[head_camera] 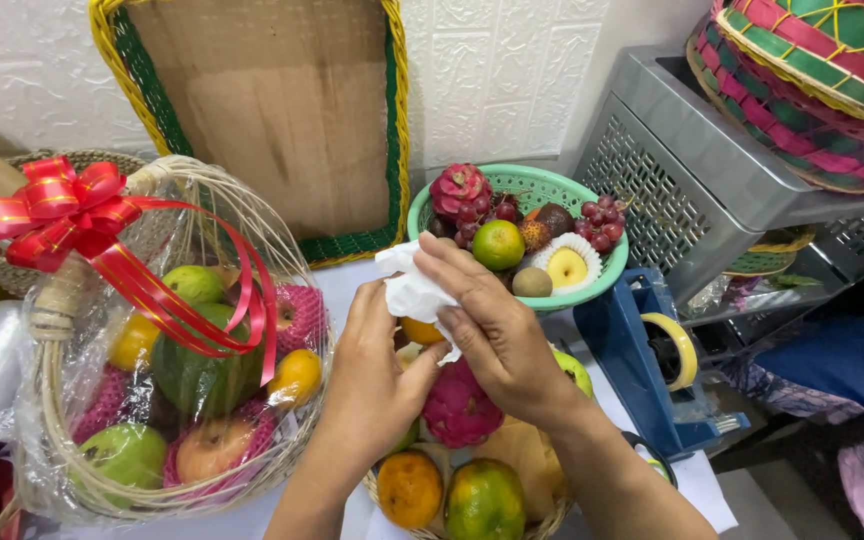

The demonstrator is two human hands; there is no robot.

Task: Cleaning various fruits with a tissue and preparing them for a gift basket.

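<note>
Up close, both hands meet over a low wicker basket point(542, 520) whose near rim runs off the bottom edge, so its full shape stays hidden. The left hand point(372, 380) and right hand point(497, 330) together pinch a crumpled white foam wrap point(410, 290), fingers pressed onto it; something orange point(420, 330) peeks out beneath, probably a fruit, though the hands cover most of it. Under the wrists lie a pink dragon fruit point(460, 405) and two oranges point(447, 490).

Room to move is tight: a wrapped gift basket point(167, 340) with a red ribbon point(67, 205) crowds the left, a blue tape dispenser point(642, 360) stands just right, and a grey metal rack point(702, 170) fills the far right.

Just beyond the hands, a green woven bowl point(537, 185) holds another dragon fruit, red grapes, a green orange, a kiwi and a pale fruit in a foam net. The gift basket shows green and orange fruit under clear film.
</note>
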